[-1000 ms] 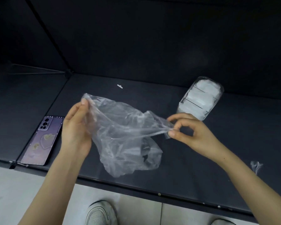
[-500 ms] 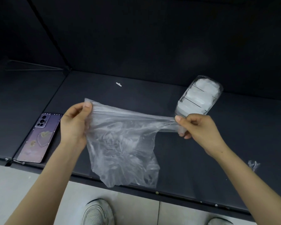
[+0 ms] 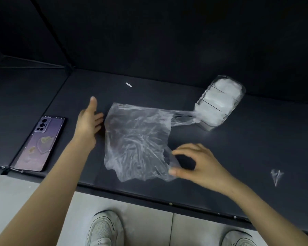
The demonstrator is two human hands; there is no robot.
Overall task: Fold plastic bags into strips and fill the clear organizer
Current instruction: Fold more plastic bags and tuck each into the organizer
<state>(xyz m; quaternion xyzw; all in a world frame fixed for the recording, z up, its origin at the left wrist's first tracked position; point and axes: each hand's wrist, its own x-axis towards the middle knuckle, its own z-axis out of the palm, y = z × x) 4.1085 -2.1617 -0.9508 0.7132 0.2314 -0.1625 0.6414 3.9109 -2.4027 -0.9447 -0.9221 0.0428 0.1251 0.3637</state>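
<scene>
The bottom edge cuts off the left shoe (image 3: 103, 229) and right shoe (image 3: 238, 239); the left hand (image 3: 89, 123) is blurred.

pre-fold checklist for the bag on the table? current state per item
1. ok: the clear crinkled plastic bag lies on the dark table.
2. not ok: the bag is not smoothed flat; it is wrinkled throughout and its near edge is bunched.
3. ok: the left hand is free to smooth, open at the bag's left edge.
4. cannot tell: whether the right hand grips the near right corner; it curls there, blurred.
5. not ok: the bag's far handle reaches the near end of the clear plastic organizer.
6. ok: the purple phone lies apart from the bag.
</scene>
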